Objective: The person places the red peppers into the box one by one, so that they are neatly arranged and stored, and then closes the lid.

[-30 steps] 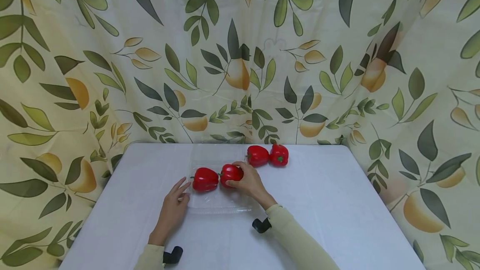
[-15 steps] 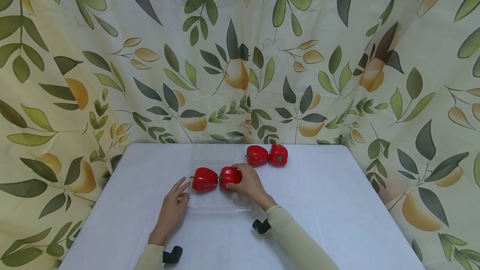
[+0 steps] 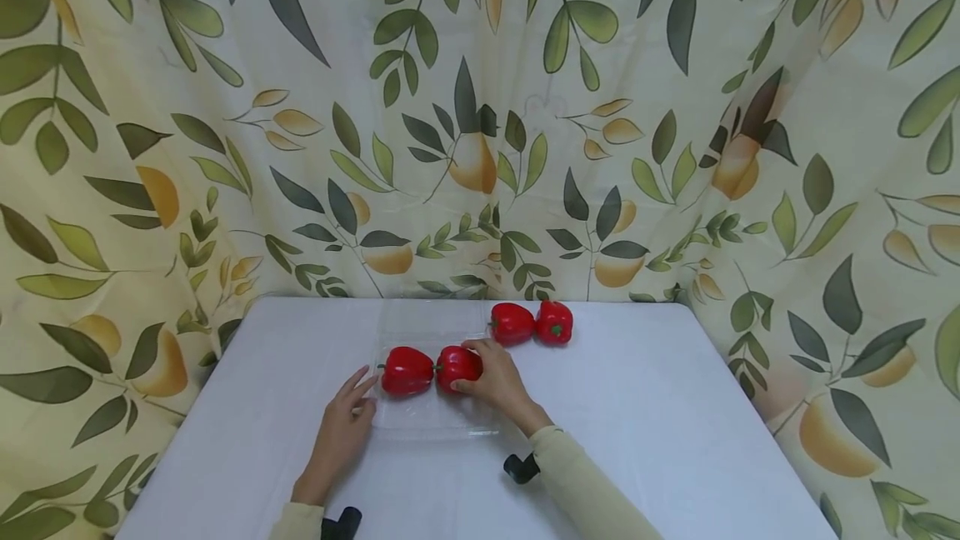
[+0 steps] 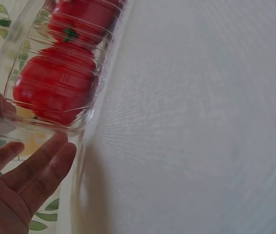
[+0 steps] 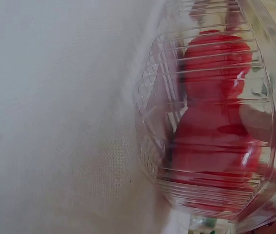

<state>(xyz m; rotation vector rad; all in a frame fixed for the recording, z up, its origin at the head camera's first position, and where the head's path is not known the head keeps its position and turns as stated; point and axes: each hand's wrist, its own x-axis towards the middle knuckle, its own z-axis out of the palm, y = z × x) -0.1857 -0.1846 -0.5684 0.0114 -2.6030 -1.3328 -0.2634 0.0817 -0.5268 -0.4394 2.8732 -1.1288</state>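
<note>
Two red bell peppers lie side by side in a clear plastic clamshell container (image 3: 420, 419) on the table. My right hand (image 3: 501, 382) grips the right bell pepper (image 3: 456, 367) inside it, thumb on the near side and fingers on the far side. Close by on the left is the other bell pepper (image 3: 407, 372), its green stem toward my left hand (image 3: 337, 436). That hand's extended fingers rest at the container's left edge. In the left wrist view, fingers (image 4: 47, 170) are spread beside the ribbed clear wall. The right wrist view shows both peppers through the plastic.
Two more red bell peppers (image 3: 512, 324) (image 3: 554, 323) sit together at the table's back edge, right of the container's raised lid. A white cloth covers the table (image 3: 637, 423). Behind it hangs a leaf-patterned curtain (image 3: 480, 148). Black wrist cameras (image 3: 521, 468) sit below both wrists.
The right bell pepper has settled slightly lower in the container, with my right hand still holding it. My left hand stays at the left edge. The head view has tilted up a little.
</note>
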